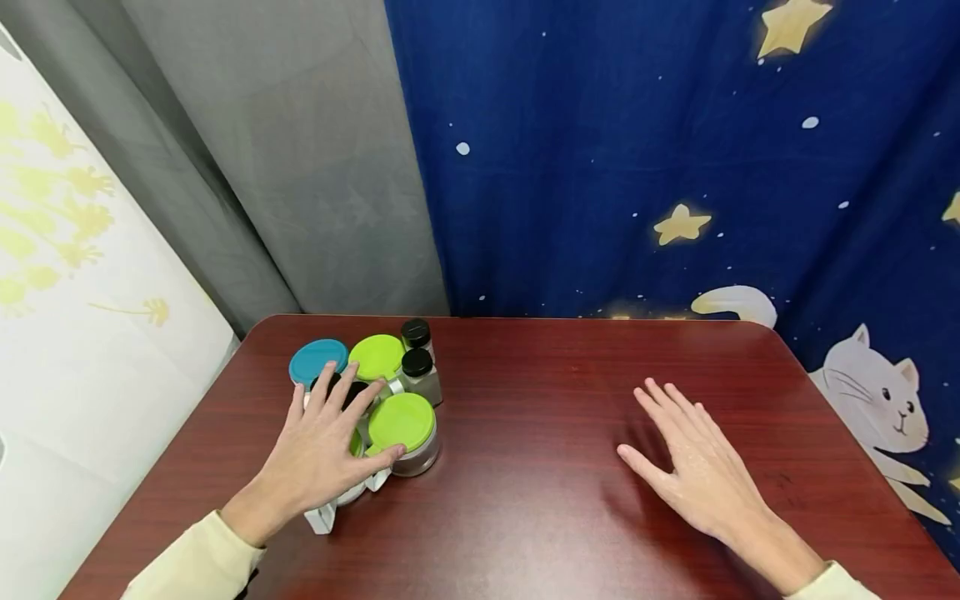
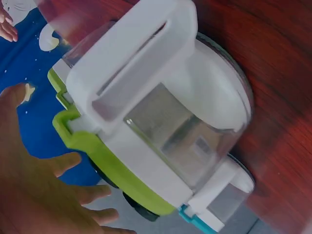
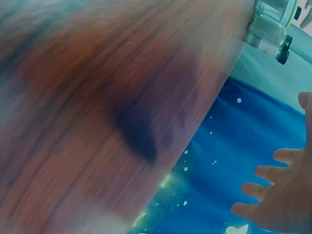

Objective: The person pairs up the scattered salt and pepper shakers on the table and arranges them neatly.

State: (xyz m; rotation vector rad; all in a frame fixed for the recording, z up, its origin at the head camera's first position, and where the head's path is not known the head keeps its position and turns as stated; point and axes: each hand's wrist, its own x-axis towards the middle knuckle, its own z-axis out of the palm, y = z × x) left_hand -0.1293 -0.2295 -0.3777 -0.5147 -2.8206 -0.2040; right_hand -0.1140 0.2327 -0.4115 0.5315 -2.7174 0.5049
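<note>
- The left hand (image 1: 322,454) lies with spread, nearly straight fingers on top of a group of jars on the left part of the table (image 1: 540,400); it grasps nothing, the thumb touches the edge of the near green lid (image 1: 401,421).
- The right hand (image 1: 693,471) is flat and open over bare wood, well apart from the jars, and holds nothing.
- The jars stand together in a white rack (image 1: 322,517): one has a blue lid (image 1: 317,359), another a green lid (image 1: 377,356) behind, and two small bottles with black caps (image 1: 417,362) stand at the back.
- The bottles hold a grey-brown powder; what is inside the clear jars I cannot tell.
- The left wrist view shows the white rack (image 2: 146,87) from below, with a clear jar (image 2: 185,141) and a green lid rim (image 2: 102,151), which the head view hides under the hand.
- The right wrist view is blurred; it shows wood, the fingers (image 3: 273,195) and a jar (image 3: 270,24) far at the edge.
</note>
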